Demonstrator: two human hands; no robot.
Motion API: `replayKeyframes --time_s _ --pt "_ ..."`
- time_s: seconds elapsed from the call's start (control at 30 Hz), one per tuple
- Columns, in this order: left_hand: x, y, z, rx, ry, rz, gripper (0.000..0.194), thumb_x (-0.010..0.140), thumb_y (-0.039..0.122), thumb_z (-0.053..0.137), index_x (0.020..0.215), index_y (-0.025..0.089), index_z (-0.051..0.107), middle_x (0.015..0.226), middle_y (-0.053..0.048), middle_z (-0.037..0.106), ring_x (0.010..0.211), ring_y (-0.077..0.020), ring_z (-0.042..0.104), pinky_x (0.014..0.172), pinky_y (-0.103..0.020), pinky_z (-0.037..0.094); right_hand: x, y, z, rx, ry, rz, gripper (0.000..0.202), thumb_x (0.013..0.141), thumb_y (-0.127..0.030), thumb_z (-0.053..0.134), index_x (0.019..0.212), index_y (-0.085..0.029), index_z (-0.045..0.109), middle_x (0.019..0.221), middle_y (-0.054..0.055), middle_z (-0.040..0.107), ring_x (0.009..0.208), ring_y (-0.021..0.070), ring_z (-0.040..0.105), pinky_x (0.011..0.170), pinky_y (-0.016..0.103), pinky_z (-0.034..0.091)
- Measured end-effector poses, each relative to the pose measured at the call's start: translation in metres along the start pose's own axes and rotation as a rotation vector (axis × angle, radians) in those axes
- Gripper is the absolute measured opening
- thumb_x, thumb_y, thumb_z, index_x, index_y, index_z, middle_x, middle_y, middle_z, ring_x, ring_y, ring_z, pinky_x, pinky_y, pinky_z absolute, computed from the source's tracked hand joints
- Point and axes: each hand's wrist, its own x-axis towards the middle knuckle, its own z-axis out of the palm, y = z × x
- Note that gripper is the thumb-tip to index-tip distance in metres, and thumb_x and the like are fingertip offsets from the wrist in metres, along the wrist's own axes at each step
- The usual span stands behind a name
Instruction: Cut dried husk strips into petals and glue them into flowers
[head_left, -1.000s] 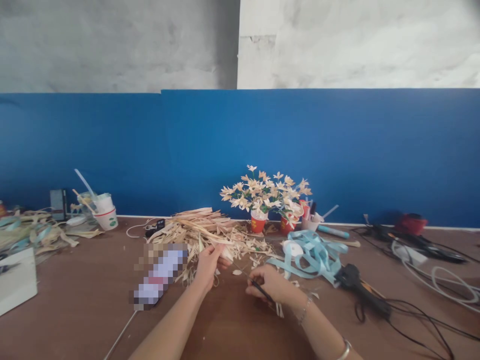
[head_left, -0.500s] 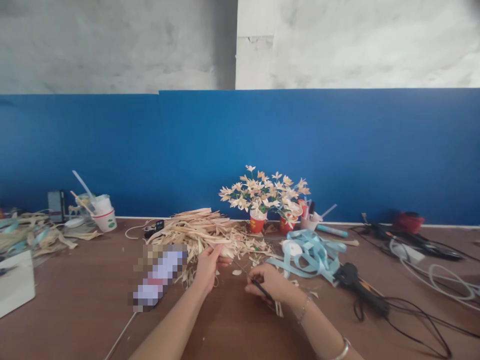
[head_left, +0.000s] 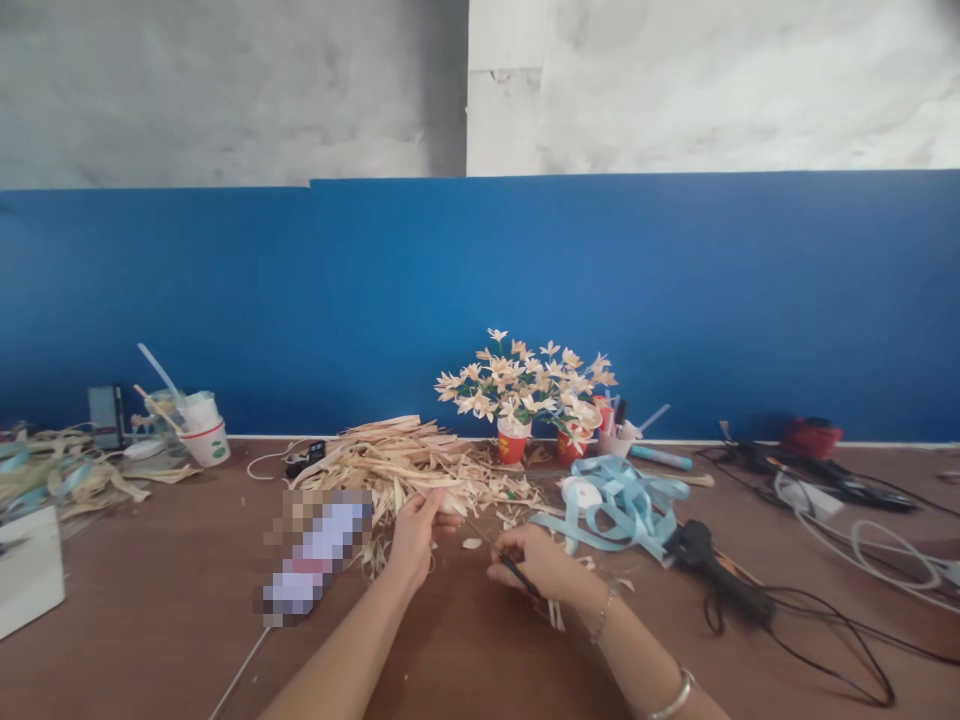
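Note:
My left hand (head_left: 414, 535) is closed in a pinch at the front edge of the husk pile, thumb and fingers on a pale piece of dried husk (head_left: 433, 502), mostly covered by the fingers. My right hand (head_left: 531, 560), to the right and slightly nearer, is closed around a slim tool with a black handle (head_left: 519, 577). A thin shaft runs from it toward my left fingers; its exact kind is unclear. Behind my hands lies the heap of dried husk strips (head_left: 397, 450). Small pale scraps (head_left: 472, 544) are scattered between the hands.
Husk flowers (head_left: 510, 380) stand in red pots (head_left: 512, 446) at the back. Tangled blue ribbon (head_left: 622, 505) and a black glue gun (head_left: 720, 575) with cables lie to the right. A pixelated phone-like object (head_left: 319, 555) lies left, with a white cup (head_left: 207, 446) farther off.
Both hands keep nearly the same pose and grip. The whole view has shifted slightly, with objects appearing a little further left; my right hand sits a touch nearer my left.

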Motion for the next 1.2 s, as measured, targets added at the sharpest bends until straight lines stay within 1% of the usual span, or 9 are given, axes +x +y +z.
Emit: replayKeyframes --time_s 0.07,0.13,0.23,0.33,0.43,0.67,0.83,1.0,1.2 --pt "0.0 -0.0007 0.0 0.002 0.009 -0.004 0.036 0.057 0.043 0.073 0.069 0.014 0.055 0.052 0.001 0.063 0.044 -0.012 0.06 0.04 -0.018 0.043 -0.0001 -0.0009 -0.0006 -0.02 0.01 -0.016 0.018 0.067 -0.029 0.062 0.059 -0.013 0.057 0.048 -0.005 0.045 0.045 0.0061 0.037 0.041 0.016 0.027" --pt "-0.0011 -0.0003 0.0003 0.034 0.0 0.007 0.036 0.058 0.044 0.072 0.069 0.013 0.057 0.05 0.001 0.062 0.042 -0.0116 0.058 0.039 -0.018 0.041 -0.0007 -0.0013 -0.0012 -0.023 -0.014 -0.001 0.016 0.067 -0.028 0.061 0.061 -0.014 0.058 0.048 -0.005 0.045 0.044 0.0065 0.038 0.041 0.016 0.027" --pt "-0.0043 0.002 0.0013 0.106 -0.059 0.025 0.036 0.06 0.046 0.069 0.067 0.013 0.059 0.048 0.0 0.061 0.04 -0.0122 0.057 0.038 -0.019 0.041 -0.002 -0.0015 -0.0016 -0.036 -0.042 0.014 0.014 0.068 -0.028 0.061 0.064 -0.015 0.06 0.048 -0.005 0.047 0.044 0.0074 0.04 0.043 0.017 0.029" --pt "-0.0068 0.0046 0.0014 0.149 -0.122 0.013 0.036 0.06 0.047 0.068 0.067 0.013 0.06 0.048 -0.001 0.062 0.04 -0.0122 0.057 0.037 -0.019 0.04 -0.0024 -0.002 -0.0014 -0.082 -0.017 -0.029 0.013 0.066 -0.027 0.062 0.063 -0.014 0.06 0.051 -0.005 0.048 0.048 0.0078 0.039 0.045 0.018 0.029" --pt "-0.0073 0.0063 0.0005 0.16 -0.14 -0.006 0.036 0.06 0.047 0.068 0.068 0.013 0.061 0.047 -0.001 0.062 0.04 -0.0116 0.056 0.038 -0.018 0.039 -0.0017 -0.0027 -0.0006 -0.096 -0.01 -0.044 0.012 0.065 -0.025 0.061 0.062 -0.014 0.06 0.051 -0.005 0.046 0.05 0.0076 0.036 0.046 0.017 0.028" --pt "-0.0079 0.0066 0.0016 0.118 -0.095 0.009 0.036 0.059 0.047 0.069 0.069 0.013 0.061 0.049 0.0 0.061 0.039 -0.0107 0.055 0.038 -0.018 0.039 -0.0007 -0.0056 0.002 -0.07 0.026 -0.03 0.013 0.066 -0.024 0.059 0.058 -0.014 0.056 0.052 -0.006 0.042 0.051 0.0075 0.034 0.046 0.018 0.027" --pt "-0.0075 0.0051 0.0027 0.09 -0.08 0.013 0.036 0.059 0.046 0.07 0.068 0.013 0.06 0.048 0.001 0.061 0.039 -0.0112 0.056 0.038 -0.019 0.039 -0.0003 -0.0051 0.0039 -0.051 0.037 -0.027 0.013 0.066 -0.025 0.059 0.06 -0.014 0.056 0.052 -0.006 0.041 0.05 0.0069 0.034 0.045 0.017 0.026" --pt "-0.0051 0.0022 0.0027 0.017 -0.028 0.012 0.035 0.058 0.043 0.072 0.068 0.013 0.058 0.051 0.0 0.063 0.041 -0.0115 0.058 0.039 -0.018 0.041 0.0016 -0.002 0.0062 -0.037 0.059 -0.051 0.014 0.069 -0.024 0.057 0.059 -0.014 0.054 0.051 -0.006 0.038 0.05 0.0067 0.031 0.045 0.017 0.024" --pt "-0.0044 -0.0019 0.0023 -0.073 -0.024 -0.004 0.033 0.058 0.039 0.074 0.068 0.013 0.056 0.056 0.001 0.064 0.045 -0.0113 0.061 0.04 -0.017 0.044 0.002 0.0017 0.0063 -0.031 0.076 -0.064 0.015 0.069 -0.024 0.057 0.06 -0.014 0.054 0.052 -0.005 0.039 0.051 0.0071 0.033 0.045 0.017 0.025"
